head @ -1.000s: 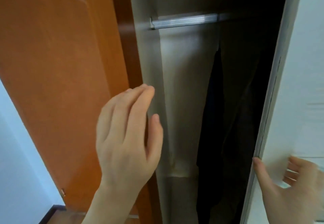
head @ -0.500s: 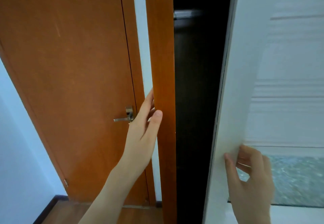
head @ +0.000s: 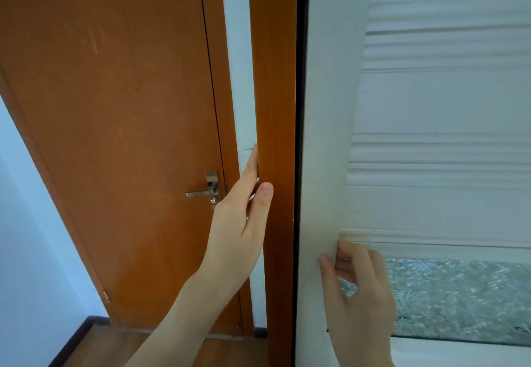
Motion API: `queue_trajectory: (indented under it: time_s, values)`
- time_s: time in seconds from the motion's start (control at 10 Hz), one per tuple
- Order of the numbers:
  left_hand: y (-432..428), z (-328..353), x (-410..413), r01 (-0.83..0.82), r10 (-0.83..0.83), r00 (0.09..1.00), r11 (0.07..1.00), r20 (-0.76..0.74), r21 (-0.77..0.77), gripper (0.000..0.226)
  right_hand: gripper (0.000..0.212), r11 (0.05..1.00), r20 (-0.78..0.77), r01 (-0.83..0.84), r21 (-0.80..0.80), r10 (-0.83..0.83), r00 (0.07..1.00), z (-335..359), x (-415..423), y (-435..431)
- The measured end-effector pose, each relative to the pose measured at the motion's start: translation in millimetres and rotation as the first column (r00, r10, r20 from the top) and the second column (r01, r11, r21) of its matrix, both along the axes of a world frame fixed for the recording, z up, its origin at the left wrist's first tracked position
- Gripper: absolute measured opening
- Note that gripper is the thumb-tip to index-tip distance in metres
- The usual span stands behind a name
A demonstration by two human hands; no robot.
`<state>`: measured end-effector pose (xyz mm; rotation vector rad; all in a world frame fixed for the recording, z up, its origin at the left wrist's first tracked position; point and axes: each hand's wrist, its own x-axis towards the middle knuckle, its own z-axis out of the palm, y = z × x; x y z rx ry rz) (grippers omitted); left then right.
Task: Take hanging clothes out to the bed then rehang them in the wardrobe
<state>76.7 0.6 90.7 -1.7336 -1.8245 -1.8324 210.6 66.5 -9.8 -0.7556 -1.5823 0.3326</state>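
Item 1 – right hand (head: 359,289): nearest, lower rt of frame. Fingers curled, tips pressed on white wardrobe door (head: 327,136), just under a raised moulding line. Thumb out to the left, flat on the door's plain stile. Loose curl against the panel; nothing clasped inside it.

Item 2 – left hand (head: 244,220): mid-frame, forearm rising from bottom centre. Thumb on the front face of orange wardrobe panel (head: 274,108), fingers wrapped round its left edge, so it pinches that edge.

Item 3 – white wardrobe door: fills rt half. Horizontal ribbed bands up top, patterned frosted-glass strip (head: 459,300) low down. Its left edge sits just beside the orange panel; only a thin dark slit (head: 298,108) btwn them.

Item 4 – hanging clothes: not visible; wardrobe interior hidden behind the near-closed gap, so cannot tell where they are.

Item 5 – room door (head: 115,136): orange wood, further back at left, shut in its frame. Silver lever handle (head: 205,191) w/ backplate, just left of the left hand.

Item 6 – wall (head: 17,223): pale, far left; strip of same btwn door frame and wardrobe panel. Dark skirting and wood floor (head: 109,346) at bottom.
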Motion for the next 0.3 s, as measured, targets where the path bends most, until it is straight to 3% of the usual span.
queue_trajectory:
  time_s: [0.1,0.2,0.3]
  values:
    - [2.0,-0.3,-0.2,-0.028,0.028,1.000,1.000,0.011,-0.014,0.063,0.025,0.999,0.011,-0.035,0.002,0.035,0.999,0.3,-4.8,1.8]
    - [-3.0,4.0,-2.8,-0.021,0.021,1.000,1.000,-0.001,0.009,0.050,0.029,0.994,0.079,-0.113,0.002,0.113,0.991,13.9,14.4,1.5]
    - [-16.3,21.0,-12.5,-0.015,0.015,1.000,0.999,0.009,-0.031,0.046,0.026,0.968,0.069,-0.225,-0.109,0.234,0.970,59.6,46.3,-10.1]
